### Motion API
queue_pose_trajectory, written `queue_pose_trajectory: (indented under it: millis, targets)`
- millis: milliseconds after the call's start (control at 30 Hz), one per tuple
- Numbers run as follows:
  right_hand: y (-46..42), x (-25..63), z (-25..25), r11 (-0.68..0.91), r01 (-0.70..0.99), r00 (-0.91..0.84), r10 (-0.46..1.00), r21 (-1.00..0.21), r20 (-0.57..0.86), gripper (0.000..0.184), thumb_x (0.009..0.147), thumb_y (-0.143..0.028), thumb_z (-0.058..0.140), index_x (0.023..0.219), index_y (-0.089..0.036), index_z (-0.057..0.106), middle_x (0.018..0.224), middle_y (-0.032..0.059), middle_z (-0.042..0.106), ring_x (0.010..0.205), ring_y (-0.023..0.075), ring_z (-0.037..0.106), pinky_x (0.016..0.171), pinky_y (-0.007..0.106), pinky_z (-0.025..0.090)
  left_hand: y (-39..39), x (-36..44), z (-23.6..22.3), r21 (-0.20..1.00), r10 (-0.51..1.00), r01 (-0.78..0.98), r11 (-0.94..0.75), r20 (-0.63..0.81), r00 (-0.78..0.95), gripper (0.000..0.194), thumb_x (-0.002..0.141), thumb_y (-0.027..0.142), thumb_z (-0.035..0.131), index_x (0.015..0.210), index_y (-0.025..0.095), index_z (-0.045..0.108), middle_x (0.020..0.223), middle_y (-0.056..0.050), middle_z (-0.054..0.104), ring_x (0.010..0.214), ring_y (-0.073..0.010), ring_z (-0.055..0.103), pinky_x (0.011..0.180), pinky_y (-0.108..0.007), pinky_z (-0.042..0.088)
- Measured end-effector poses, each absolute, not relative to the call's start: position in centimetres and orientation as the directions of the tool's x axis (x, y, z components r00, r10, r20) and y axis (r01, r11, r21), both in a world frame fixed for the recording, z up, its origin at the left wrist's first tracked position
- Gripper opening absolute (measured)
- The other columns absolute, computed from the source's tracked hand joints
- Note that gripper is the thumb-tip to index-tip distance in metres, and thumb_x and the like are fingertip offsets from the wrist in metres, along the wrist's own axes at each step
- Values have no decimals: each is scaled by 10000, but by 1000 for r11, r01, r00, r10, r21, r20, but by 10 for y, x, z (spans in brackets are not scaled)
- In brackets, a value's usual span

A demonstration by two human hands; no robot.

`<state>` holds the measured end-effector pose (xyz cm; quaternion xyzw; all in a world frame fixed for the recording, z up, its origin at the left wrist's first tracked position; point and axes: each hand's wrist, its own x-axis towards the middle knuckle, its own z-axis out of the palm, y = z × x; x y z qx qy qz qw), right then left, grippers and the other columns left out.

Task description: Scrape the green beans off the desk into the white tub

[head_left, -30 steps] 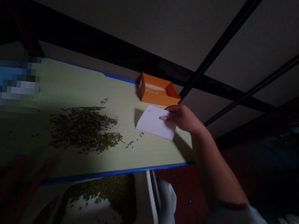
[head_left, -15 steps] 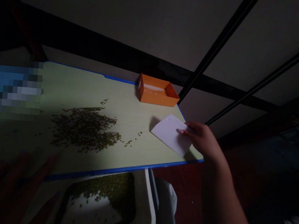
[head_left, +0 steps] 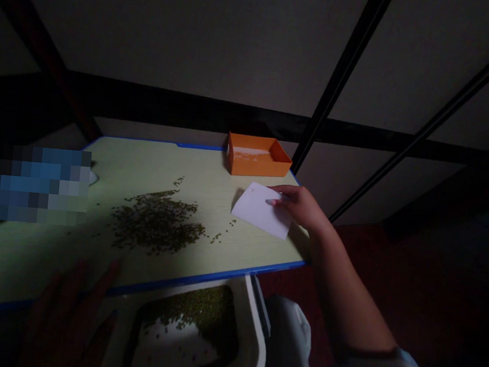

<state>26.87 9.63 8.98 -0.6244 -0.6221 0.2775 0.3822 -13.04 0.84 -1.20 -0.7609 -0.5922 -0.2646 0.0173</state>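
Note:
My right hand grips a white flat card by its right edge, holding it tilted on the pale green tabletop near the right corner. A scattered heap of small green beans lies to the left of the card, with a few stray beans between them. My left hand rests in shadow at the table's front edge, fingers spread flat, touching the rim of a white tray that holds more green beans below the edge.
An orange open box stands at the back right corner of the table. A blurred blue patch covers the left side. Dark frame bars cross the wall behind. Dark red floor lies to the right.
My right hand has brought the card back left from the table's right corner toward the beans. The view has shifted, and my left hand shows more fully.

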Motion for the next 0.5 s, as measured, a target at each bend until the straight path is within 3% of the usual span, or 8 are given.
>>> queue_pose_trajectory:
  millis: [133,233,500]
  targets:
    - [95,264,84,97,497,35,991,-862,131,343,723,-173,703,1062,-171,750,1184,130,709,980,244,662,809,366,521,11,-134,-14,213,865,920,-329,459,203,667,849,261,341,1440,472,114,1611,160,4,1498,-264,119,1250,-558,166]
    - [93,266,80,62,497,21,996,-865,83,369,742,-163,698,1109,-170,735,1185,132,710,943,243,672,759,370,543,12,-137,-18,173,876,935,-309,436,209,651,870,244,314,1451,440,97,1618,122,-18,1501,-280,94,1233,-590,194]
    - [91,268,77,115,482,-6,992,-869,128,358,745,-130,698,1097,-180,737,1174,105,720,960,219,683,864,371,530,9,-135,-11,209,884,931,-299,429,187,622,887,275,324,1423,509,113,1615,95,66,1490,-324,124,1163,-702,273]
